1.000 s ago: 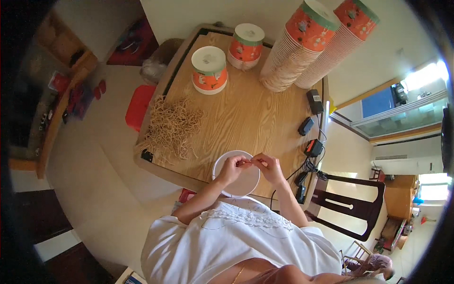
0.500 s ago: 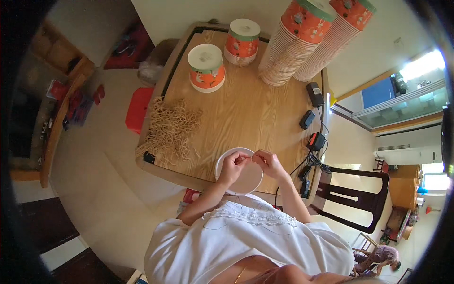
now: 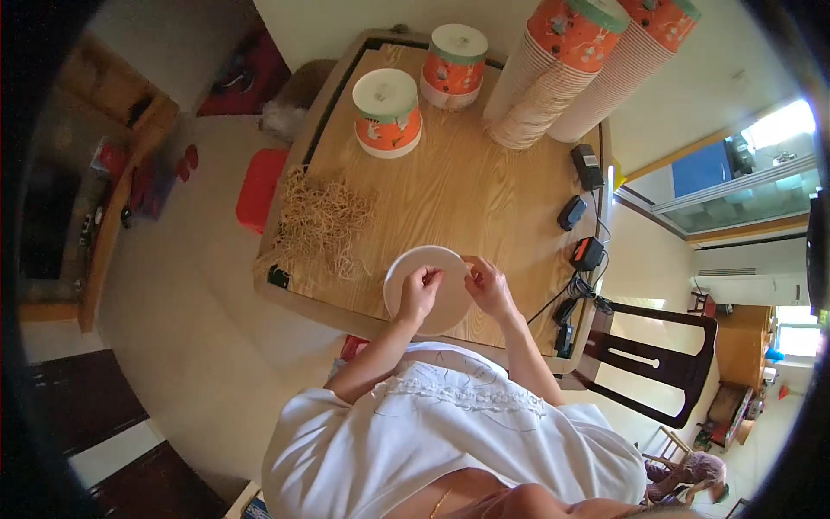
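- While both hands meet above it, the round white paper lid [image 3: 432, 290] lies flat at the wooden worktop's [image 3: 484, 190] near edge.
- Left hand [image 3: 421, 290] and right hand [image 3: 486, 285] pinch something small over the lid; what it is, I cannot tell.
- Tan rubber bands [image 3: 324, 225] lie heaped well to the left hand's side.

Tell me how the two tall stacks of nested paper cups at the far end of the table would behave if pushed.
The tall stacks of nested cups would probably tip rather than slide: they are long, narrow and already leaning over the wooden table. They look like thin paper, so likely light for their size. Nested loosely, a stack may bend or come apart if lifted from the top.
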A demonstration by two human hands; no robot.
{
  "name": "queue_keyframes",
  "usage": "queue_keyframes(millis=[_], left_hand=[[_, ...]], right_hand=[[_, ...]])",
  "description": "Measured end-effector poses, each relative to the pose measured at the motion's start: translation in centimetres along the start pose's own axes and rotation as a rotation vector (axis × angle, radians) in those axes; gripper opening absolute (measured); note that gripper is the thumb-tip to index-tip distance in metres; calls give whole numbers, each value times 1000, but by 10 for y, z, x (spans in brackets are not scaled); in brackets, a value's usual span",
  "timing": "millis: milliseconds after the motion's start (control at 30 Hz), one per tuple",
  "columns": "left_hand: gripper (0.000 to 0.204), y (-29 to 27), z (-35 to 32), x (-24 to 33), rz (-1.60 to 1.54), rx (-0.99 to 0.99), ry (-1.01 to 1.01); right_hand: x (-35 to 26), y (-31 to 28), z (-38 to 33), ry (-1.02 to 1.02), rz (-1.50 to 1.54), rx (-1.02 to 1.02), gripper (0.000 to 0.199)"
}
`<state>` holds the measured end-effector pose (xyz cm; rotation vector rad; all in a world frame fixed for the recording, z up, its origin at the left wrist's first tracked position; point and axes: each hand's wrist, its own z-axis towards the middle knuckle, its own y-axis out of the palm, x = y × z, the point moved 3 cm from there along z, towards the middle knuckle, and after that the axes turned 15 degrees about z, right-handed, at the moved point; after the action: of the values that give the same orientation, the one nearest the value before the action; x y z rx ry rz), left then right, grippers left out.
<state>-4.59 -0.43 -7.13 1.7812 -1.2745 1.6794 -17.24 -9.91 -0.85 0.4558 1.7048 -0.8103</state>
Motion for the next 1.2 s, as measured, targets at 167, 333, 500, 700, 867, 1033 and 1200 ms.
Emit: queue_keyframes(millis=[167,333,500,700,867,1033,1200], left_hand=[[13,3,0,9,-16,-47,-164],[12,9,5,15,22,-1,-19],[11,12,9,11,30,-7,-23],[10,11,7,13,113,-42,-37],[10,14,10,8,105,-25,-11],[9,13,11,12,164,17,-19],[10,17,14,3,102,19,-11]], right_hand=[[3,6,-3,21,43,26,38],[2,4,-1,35,26,29,41],[1,4,-2,17,32,27,44],[2,4,-2,46,53,16,45],[1,3,-1,25,43,16,46],[3,0,0,97,89,-39,40],[24,-5,7,164,373,-12,31]])
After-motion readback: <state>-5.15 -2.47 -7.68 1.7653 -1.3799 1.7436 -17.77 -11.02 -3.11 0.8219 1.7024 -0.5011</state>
